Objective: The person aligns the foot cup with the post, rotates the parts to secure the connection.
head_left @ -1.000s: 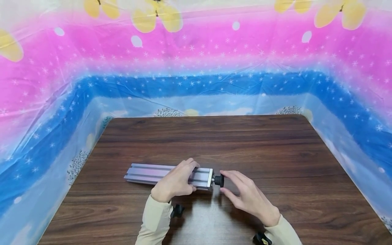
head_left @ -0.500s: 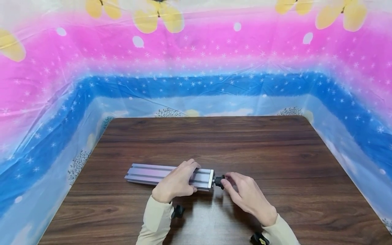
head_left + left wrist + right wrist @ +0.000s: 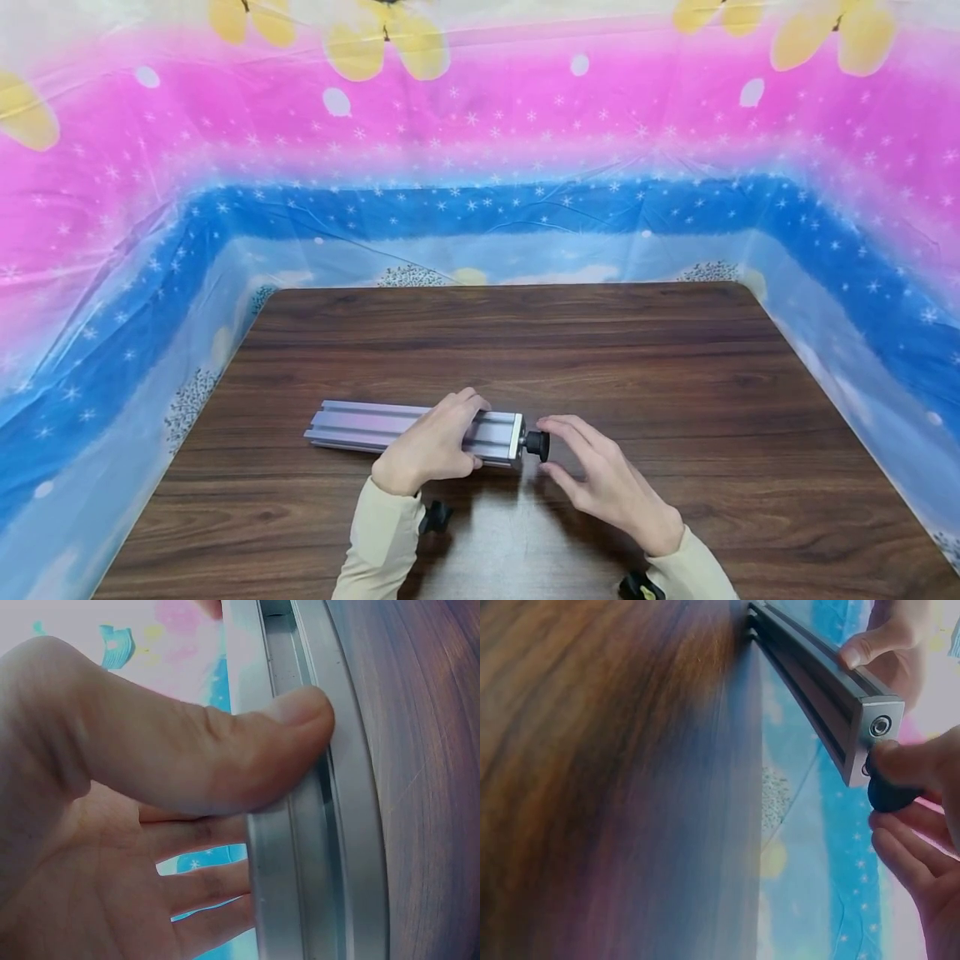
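A silver aluminium profile (image 3: 375, 422) with long slots lies along the table. My left hand (image 3: 435, 442) grips it near its right end, the thumb (image 3: 277, 742) along the slotted side and the other fingers over the far side. A flat end plate (image 3: 876, 731) with a round screw head caps that end. From the plate sticks out a black knob (image 3: 537, 444) on a short metal shaft. My right hand (image 3: 600, 475) holds the knob at its rim between thumb and fingers. In the right wrist view the thumb covers part of the knob.
The dark wood-grain table (image 3: 675, 358) carries the profile. A patterned pink and blue cloth (image 3: 480, 125) hangs around its back and sides. Black straps sit at both wrists, by the cream sleeves (image 3: 382, 529).
My right thumb and fingers closed in around the knob and turned half a second ago, then spread back to its rim. My left hand and the profile have stayed in place.
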{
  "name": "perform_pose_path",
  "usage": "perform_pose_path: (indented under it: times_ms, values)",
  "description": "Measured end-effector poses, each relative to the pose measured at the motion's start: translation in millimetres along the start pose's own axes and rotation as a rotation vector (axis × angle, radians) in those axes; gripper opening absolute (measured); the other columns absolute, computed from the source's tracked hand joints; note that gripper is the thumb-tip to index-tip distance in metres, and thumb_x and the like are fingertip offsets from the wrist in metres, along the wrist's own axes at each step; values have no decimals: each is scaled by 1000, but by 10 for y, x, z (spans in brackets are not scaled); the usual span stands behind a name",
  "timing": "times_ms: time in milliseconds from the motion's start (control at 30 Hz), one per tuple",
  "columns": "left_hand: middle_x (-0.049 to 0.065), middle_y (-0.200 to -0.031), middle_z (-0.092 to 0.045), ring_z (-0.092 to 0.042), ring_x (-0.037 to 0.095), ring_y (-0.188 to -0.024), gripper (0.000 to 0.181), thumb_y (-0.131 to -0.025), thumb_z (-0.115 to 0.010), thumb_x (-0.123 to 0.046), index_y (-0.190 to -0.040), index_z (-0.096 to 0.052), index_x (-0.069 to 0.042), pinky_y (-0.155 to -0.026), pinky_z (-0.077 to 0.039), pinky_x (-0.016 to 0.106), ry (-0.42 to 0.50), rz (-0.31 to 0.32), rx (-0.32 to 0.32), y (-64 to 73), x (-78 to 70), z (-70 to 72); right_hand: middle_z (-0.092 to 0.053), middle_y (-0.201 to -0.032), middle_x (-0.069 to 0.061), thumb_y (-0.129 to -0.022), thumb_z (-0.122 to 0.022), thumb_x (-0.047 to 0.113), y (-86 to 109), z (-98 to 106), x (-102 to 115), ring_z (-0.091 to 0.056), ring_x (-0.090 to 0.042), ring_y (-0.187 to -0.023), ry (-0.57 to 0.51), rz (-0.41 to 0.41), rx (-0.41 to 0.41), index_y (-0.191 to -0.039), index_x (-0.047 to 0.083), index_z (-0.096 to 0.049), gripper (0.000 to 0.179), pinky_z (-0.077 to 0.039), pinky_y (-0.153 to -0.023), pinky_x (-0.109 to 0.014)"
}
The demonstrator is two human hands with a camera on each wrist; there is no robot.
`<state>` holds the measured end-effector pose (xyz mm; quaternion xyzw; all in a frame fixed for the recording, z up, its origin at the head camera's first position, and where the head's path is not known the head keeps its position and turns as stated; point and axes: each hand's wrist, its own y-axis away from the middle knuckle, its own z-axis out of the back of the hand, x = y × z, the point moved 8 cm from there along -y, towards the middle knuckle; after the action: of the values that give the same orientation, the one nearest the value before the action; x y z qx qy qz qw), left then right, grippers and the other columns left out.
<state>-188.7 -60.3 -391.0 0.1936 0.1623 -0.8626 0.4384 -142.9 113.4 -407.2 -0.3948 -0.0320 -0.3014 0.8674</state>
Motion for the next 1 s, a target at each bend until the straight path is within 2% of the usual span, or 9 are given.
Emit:
perform_pose_path:
  times_ms: [167,300,433,533,633,700,833,900,1000]
  values:
    - [4,-101,-57,-49,19,-91,56,-67,-81,-2,-119,-62,1,-81,-46,35,-4,-3,-1,4,4,0,-71,-110,-4,-92,-73,25,15,-5,-48,-71,-17,-97,33,-61,-5,-127,2,-64,42,-57,-86,-29]
    - [5,-103,-59,-50,20,-91,56,-65,-81,-2,-118,-62,1,-81,-47,36,-4,-10,-7,2,-3,2,-74,-98,-2,-93,-72,26,9,-15,-91,-72,-13,-85,75,-117,-18,-115,6,-70,29,-58,-74,-30]
    - [6,-104,-60,-51,20,-92,56,-64,-82,-2,-117,-63,1,-82,-47,36,-2,-12,-12,3,-6,5,-66,-76,10,-94,-69,27,-21,-33,-132,-59,-3,-64,154,-175,-20,-93,15,-71,12,-51,-59,-23]
    - [6,-104,-60,-52,20,-92,56,-64,-81,-2,-117,-63,1,-82,-48,36,-2,-12,-12,7,-3,4,-49,-64,15,-96,-65,27,-30,-35,-159,-42,1,-55,191,-226,-13,-78,19,-63,20,-39,-52,-19]
    - [6,-103,-60,-52,21,-92,55,-64,-81,-1,-116,-63,2,-82,-47,37,-1,-21,-15,5,-12,5,-55,-69,14,-97,-65,26,-15,-24,-176,-51,0,-58,150,-258,-8,-84,17,-66,16,-45,-55,-20]
    - [7,-103,-60,-52,21,-92,55,-64,-81,-1,-116,-63,2,-82,-48,37,-4,-25,-15,2,-13,2,-67,-85,8,-95,-69,26,-4,-10,-167,-63,-5,-70,100,-248,-1,-101,12,-70,16,-53,-65,-24]
    - [6,-103,-59,-52,21,-92,55,-64,-81,-1,-116,-63,1,-82,-48,37,-12,-27,-14,-2,-14,1,-66,-122,-4,-83,-82,19,-13,8,-76,-68,-16,-103,28,-121,28,-131,6,-60,54,-56,-87,-30]
    - [6,-102,-59,-52,21,-92,55,-64,-81,-2,-116,-63,1,-82,-48,37,-15,-26,-15,-3,-13,3,-62,-128,-5,-78,-85,13,-19,4,-30,-65,-18,-111,1,-63,46,-136,7,-57,64,-52,-94,-27]
    - [5,-101,-58,-51,21,-91,55,-64,-81,-2,-117,-63,0,-82,-47,36,-7,-15,-7,0,-8,-1,-60,-129,-4,-74,-85,5,-25,-5,8,-64,-16,-112,-6,-19,53,-133,6,-58,65,-49,-98,-22]
